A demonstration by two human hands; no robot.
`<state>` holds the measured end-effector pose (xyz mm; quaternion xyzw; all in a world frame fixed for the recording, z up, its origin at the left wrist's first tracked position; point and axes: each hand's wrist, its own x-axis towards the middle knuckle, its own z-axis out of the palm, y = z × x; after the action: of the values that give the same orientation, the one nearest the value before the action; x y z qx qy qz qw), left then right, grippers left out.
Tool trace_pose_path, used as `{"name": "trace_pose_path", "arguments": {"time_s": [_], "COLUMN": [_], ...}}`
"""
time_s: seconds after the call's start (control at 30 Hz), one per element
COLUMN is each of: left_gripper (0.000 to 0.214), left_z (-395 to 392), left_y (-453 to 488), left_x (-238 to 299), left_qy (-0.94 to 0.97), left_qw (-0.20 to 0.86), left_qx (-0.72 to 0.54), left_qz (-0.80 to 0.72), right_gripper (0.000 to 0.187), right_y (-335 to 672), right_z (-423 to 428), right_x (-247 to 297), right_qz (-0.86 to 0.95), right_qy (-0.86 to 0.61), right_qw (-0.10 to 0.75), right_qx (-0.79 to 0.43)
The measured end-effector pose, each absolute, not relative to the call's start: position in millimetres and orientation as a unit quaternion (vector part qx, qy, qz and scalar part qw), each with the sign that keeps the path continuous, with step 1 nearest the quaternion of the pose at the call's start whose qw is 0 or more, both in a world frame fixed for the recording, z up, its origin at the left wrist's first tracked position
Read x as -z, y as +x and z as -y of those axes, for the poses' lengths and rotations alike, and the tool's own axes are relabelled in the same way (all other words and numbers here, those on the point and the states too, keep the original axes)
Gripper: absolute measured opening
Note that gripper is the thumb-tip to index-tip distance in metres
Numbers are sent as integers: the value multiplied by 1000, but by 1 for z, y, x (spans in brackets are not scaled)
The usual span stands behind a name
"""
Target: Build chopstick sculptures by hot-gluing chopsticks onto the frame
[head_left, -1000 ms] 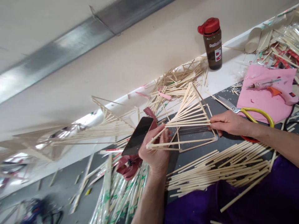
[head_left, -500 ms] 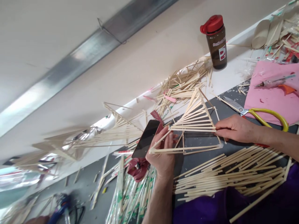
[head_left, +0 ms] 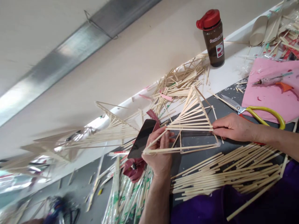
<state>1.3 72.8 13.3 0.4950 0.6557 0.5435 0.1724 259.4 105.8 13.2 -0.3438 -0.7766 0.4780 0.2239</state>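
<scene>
A fan-shaped frame of thin wooden sticks (head_left: 191,121) stands on the dark work surface (head_left: 201,155) between my hands. My left hand (head_left: 158,154) is closed round the frame's left corner, where the sticks meet. My right hand (head_left: 231,127) pinches the right end of one stick near the frame's right edge. A dark phone (head_left: 142,138) in a red case leans just left of my left hand.
Loose sticks (head_left: 224,174) lie in a row near my purple lap. Yellow-handled scissors (head_left: 254,110) and a glue gun (head_left: 273,81) on pink paper (head_left: 273,98) sit at the right. A brown bottle (head_left: 213,39) with a red lid stands by the wall. Wrapped chopsticks (head_left: 126,196) lie at lower left.
Both hands keep their hold on the stick frame with only slight shifts. The view has swung a little, so everything sits slightly differently in the picture.
</scene>
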Motion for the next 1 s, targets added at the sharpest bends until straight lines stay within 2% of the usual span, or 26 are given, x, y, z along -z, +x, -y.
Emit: {"name": "trace_pose_path", "arguments": {"time_s": [0.17, 0.37, 0.43, 0.53, 0.6, 0.7, 0.8, 0.87, 1.0], "left_gripper": [28, 53, 46, 25, 7, 3, 21, 31, 40], "left_z": [-73, -71, -66, -44, -19, 16, 30, 25, 7], "left_y": [3, 1, 0, 6, 13, 23, 27, 27, 29], "left_x": [-14, -20, -33, -60, -75, -77, -58, -43, -27], "left_qy": [494, 470, 453, 432, 461, 497, 456, 397, 332], "left_qw": [165, 205, 158, 39, 6, 106, 296, 363, 424], "left_qx": [-541, -544, -575, -661, -689, -580, -467, -480, -534], "left_qz": [-660, -664, -663, -612, -559, -636, -698, -693, -652], "right_gripper": [27, 25, 25, 25, 24, 23, 22, 22, 22], "right_y": [259, 260, 260, 259, 256, 252, 247, 245, 243], "right_z": [-106, -107, -106, -105, -104, -99, -92, -87, -83], "right_x": [-15, -17, -17, -16, -15, -16, -19, -21, -24], "right_qz": [776, 773, 774, 783, 793, 795, 793, 792, 789], "right_qy": [-348, -353, -356, -353, -349, -355, -359, -364, -378], "right_qw": [222, 214, 210, 207, 204, 195, 187, 189, 186], "right_qx": [-476, -481, -480, -468, -456, -452, -455, -452, -447]}}
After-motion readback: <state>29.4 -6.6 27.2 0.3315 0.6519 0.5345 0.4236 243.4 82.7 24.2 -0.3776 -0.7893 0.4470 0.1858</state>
